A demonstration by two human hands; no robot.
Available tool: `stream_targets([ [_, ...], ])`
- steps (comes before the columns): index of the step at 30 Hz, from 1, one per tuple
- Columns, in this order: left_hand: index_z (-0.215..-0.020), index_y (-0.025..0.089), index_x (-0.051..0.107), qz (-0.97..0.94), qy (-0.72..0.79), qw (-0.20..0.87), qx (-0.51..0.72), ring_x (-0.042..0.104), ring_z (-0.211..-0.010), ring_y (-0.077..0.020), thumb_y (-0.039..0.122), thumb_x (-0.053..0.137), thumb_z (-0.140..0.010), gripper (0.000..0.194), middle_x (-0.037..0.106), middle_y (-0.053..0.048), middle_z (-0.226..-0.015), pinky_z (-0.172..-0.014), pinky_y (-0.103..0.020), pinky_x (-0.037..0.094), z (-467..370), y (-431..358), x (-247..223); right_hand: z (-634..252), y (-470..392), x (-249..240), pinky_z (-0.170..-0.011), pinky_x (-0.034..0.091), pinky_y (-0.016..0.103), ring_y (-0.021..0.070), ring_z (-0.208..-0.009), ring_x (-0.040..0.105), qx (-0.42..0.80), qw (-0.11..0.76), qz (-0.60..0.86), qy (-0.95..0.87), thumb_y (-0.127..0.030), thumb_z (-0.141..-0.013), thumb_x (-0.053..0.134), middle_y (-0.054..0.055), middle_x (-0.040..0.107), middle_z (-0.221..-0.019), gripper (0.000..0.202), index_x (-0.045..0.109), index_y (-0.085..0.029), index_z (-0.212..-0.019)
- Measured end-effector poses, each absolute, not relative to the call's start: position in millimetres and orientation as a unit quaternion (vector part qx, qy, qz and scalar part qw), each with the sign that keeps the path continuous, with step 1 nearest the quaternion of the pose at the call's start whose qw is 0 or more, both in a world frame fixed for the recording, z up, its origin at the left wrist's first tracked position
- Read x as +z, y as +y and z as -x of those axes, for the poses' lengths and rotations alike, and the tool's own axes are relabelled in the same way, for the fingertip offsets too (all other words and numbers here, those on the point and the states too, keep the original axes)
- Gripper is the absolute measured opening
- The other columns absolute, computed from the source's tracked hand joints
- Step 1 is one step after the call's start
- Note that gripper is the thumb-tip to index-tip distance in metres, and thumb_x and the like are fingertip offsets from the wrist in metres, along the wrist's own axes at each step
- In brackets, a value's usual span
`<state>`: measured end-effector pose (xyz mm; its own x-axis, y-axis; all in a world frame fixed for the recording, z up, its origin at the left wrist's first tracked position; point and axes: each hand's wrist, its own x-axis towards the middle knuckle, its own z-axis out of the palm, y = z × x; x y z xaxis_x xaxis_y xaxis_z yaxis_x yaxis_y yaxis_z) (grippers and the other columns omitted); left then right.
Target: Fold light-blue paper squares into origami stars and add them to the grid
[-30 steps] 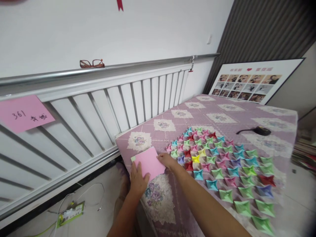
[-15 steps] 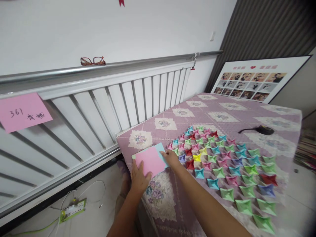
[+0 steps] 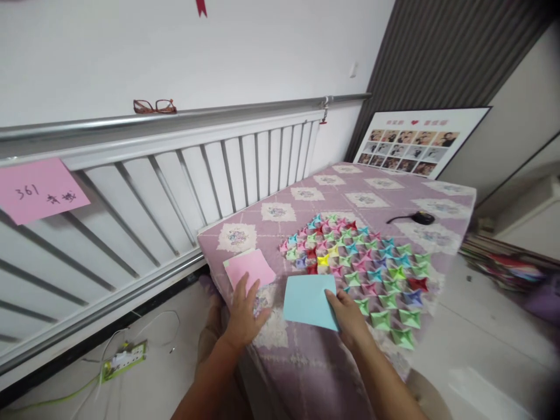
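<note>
A light blue square sheet (image 3: 310, 300) is pinched at its right edge between the thumb and fingers of my right hand (image 3: 347, 315), above the flowered tablecloth (image 3: 297, 373). My left hand (image 3: 245, 312) has its fingers spread, the tips at the lower edge of a pink sheet (image 3: 251, 267). Under the pink sheet, the edge of a pale green one shows at the left. Beyond my right hand, many small folded paper pieces (image 3: 376, 274) stand in rows, in green, pink, blue, red and yellow.
A black object with a short cord (image 3: 422, 217) lies at the table's far right. Along the left runs a white radiator (image 3: 192, 181), with glasses (image 3: 154, 106) above it and a pink note (image 3: 41, 189) on it. A power strip (image 3: 125, 361) lies on the floor.
The blue sheet has come out from under the pink sheet and moved right in my right hand. My left hand has stayed by the pink sheet. The view has shifted.
</note>
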<state>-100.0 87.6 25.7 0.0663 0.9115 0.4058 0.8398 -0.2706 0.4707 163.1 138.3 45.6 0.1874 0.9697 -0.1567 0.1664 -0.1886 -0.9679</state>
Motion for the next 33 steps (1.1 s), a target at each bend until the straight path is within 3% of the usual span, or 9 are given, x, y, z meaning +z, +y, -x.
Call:
stream_targets([
  [3, -0.143, 0.021, 0.03, -0.812, 0.512, 0.102, 0.26, 0.016, -0.138, -0.0374, 0.055, 0.066, -0.072, 0.086, 0.014, -0.016, -0.153, -0.109, -0.055, 0.021, 72.7, 43.3, 17.9, -170.2, 91.7, 33.4, -0.052, 0.045, 0.027, 0.0171, -0.054, 0.058, 0.556, 0.436, 0.606, -0.365, -0.05, -0.069, 0.059, 0.0, 0.065, -0.063, 0.035, 0.057, -0.02, -0.087],
  [7, -0.137, 0.024, 0.043, -0.832, 0.497, 0.141, 0.201, 0.025, -0.135, -0.0333, 0.036, 0.058, -0.081, 0.059, 0.027, -0.011, -0.15, -0.109, -0.051, 0.024, 40.4, 4.5, 2.9, -180.0, 54.0, 17.2, -0.057, 0.05, 0.033, 0.0196, -0.058, 0.062, 0.599, 0.37, 0.586, -0.401, -0.051, -0.073, 0.054, 0.004, 0.069, -0.075, 0.044, 0.056, -0.019, -0.103],
  [11, -0.122, 0.026, 0.058, -0.815, 0.522, 0.173, 0.184, 0.038, -0.126, -0.0279, 0.024, 0.051, -0.08, 0.042, 0.051, -0.004, -0.134, -0.107, -0.045, 0.028, 23.0, -8.1, -3.2, -201.8, 37.9, 4.7, -0.084, 0.049, 0.044, 0.0278, -0.093, 0.064, 0.365, 0.404, 0.624, -0.56, -0.046, -0.071, 0.058, 0.014, 0.067, -0.102, 0.055, 0.053, -0.015, -0.116],
  [15, -0.118, 0.028, 0.06, -0.813, 0.526, 0.18, 0.173, 0.044, -0.118, -0.0266, 0.023, 0.053, -0.077, 0.042, 0.058, -0.003, -0.124, -0.108, -0.045, 0.026, 14.3, -14.0, -8.8, -217.8, 16.9, 2.7, -0.099, 0.042, 0.046, 0.0283, -0.115, 0.054, 0.245, 0.356, 0.553, -0.712, -0.042, -0.077, 0.058, 0.015, 0.058, -0.125, 0.055, 0.051, -0.02, -0.127],
  [20, -0.115, 0.031, 0.062, -0.798, 0.541, 0.184, 0.191, 0.045, -0.117, -0.0246, 0.02, 0.052, -0.077, 0.04, 0.06, -0.002, -0.121, -0.108, -0.043, 0.025, 10.3, -17.5, -10.4, -215.9, -7.7, -5.8, -0.101, 0.038, 0.047, 0.0302, -0.12, 0.05, 0.24, 0.229, 0.472, -0.817, -0.031, -0.07, 0.068, 0.009, 0.058, -0.127, 0.055, 0.057, -0.029, -0.124],
  [23, -0.111, 0.031, 0.064, -0.796, 0.539, 0.201, 0.189, 0.048, -0.112, -0.0231, 0.018, 0.05, -0.078, 0.038, 0.063, -0.001, -0.115, -0.105, -0.042, 0.028, 11.6, -19.5, -6.7, -216.4, -8.5, -16.9, -0.097, 0.042, 0.045, 0.0267, -0.113, 0.056, 0.213, 0.249, 0.486, -0.81, -0.018, -0.074, 0.059, 0.008, 0.065, -0.116, 0.035, 0.066, -0.026, -0.107],
  [26, -0.11, 0.03, 0.064, -0.791, 0.546, 0.204, 0.185, 0.049, -0.11, -0.0217, 0.015, 0.051, -0.077, 0.039, 0.063, -0.001, -0.115, -0.102, -0.04, 0.032, 15.9, -22.9, -4.4, -219.9, -6.6, -22.7, -0.093, 0.045, 0.042, 0.0234, -0.105, 0.06, 0.197, 0.296, 0.463, -0.812, -0.016, -0.079, 0.052, 0.007, 0.069, -0.102, 0.022, 0.068, -0.024, -0.09],
  [30, -0.1, 0.025, 0.068, -0.754, 0.6, 0.194, 0.183, 0.051, -0.105, -0.0221, 0.016, 0.052, -0.079, 0.028, 0.063, -0.004, -0.11, -0.096, -0.04, 0.037, 22.5, -26.8, -4.9, -224.0, -7.6, -21.2, -0.093, 0.044, 0.041, 0.0215, -0.102, 0.06, 0.223, 0.296, 0.448, -0.814, -0.019, -0.082, 0.053, 0.005, 0.07, -0.096, 0.016, 0.066, -0.025, -0.088],
  [33, -0.086, 0.021, 0.07, -0.73, 0.627, 0.195, 0.187, 0.053, -0.099, -0.0217, 0.021, 0.052, -0.084, 0.018, 0.064, -0.005, -0.102, -0.093, -0.04, 0.038, 24.2, -27.6, -5.4, -227.9, -5.0, -22.2, -0.095, 0.043, 0.041, 0.0226, -0.107, 0.058, 0.238, 0.306, 0.466, -0.795, -0.023, -0.081, 0.056, 0.007, 0.068, -0.104, 0.02, 0.065, -0.024, -0.099],
])
